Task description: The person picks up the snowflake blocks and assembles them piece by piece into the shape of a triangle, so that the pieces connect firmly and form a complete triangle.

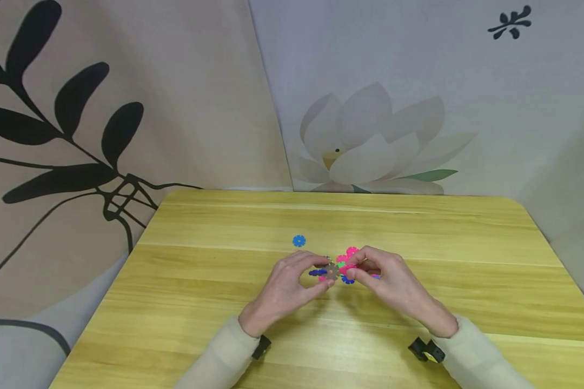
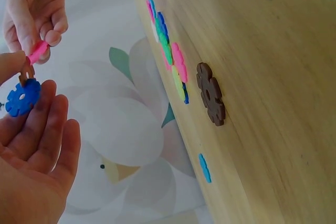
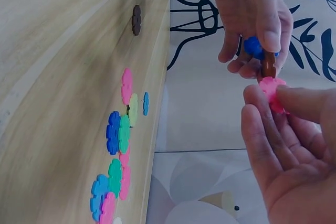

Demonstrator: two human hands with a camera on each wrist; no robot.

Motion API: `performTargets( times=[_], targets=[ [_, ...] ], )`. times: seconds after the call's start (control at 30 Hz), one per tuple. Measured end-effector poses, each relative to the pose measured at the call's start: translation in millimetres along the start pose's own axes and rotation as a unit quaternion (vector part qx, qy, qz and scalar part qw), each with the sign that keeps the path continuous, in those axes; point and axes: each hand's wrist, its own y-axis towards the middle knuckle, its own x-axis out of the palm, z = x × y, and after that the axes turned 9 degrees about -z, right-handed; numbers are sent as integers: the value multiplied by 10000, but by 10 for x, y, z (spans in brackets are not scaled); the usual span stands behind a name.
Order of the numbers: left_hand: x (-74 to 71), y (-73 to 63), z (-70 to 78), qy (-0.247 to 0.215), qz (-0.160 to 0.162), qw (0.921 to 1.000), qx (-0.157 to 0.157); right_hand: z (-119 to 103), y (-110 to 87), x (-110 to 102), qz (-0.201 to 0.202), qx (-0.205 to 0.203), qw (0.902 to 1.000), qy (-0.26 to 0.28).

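Note:
My left hand pinches a brown snowflake disc between thumb and fingertips. A dark blue snowflake disc sits at an angle against the brown one and seems joined to it. Between the thumb and finger of my right hand is a pink snowflake disc. Its rim meets the brown disc's edge in the right wrist view; whether their slots are locked together I cannot tell. Both hands are held above the table, close together, and in the head view they partly cover the discs.
Under and beyond the hands, several loose discs lie on the wooden table, among them a green disc, a pink disc and another brown disc. A light blue disc lies apart, farther back. A patterned curtain hangs behind the table.

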Motion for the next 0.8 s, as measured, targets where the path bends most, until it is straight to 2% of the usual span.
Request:
performTargets(
  times=[0.2, 0.37, 0.57, 0.8],
  targets=[
    [-4, 1, -5, -103, -27, 9999, 109, 3, 6, 9, 44, -161, 9999, 45],
    [1, 10, -3, -586, 2, 9982, 148, 11, 3, 8, 275, -601, 9976, -186],
    [-1, 1, 20, -1246, 39, 9919, -243, -1, 12, 31, 511, -1080, 9922, -360],
    [-14, -8, 32, -1524, 67, 9872, -470, -21, 8, 71, 564, -1064, 9926, -159]
  ],
)
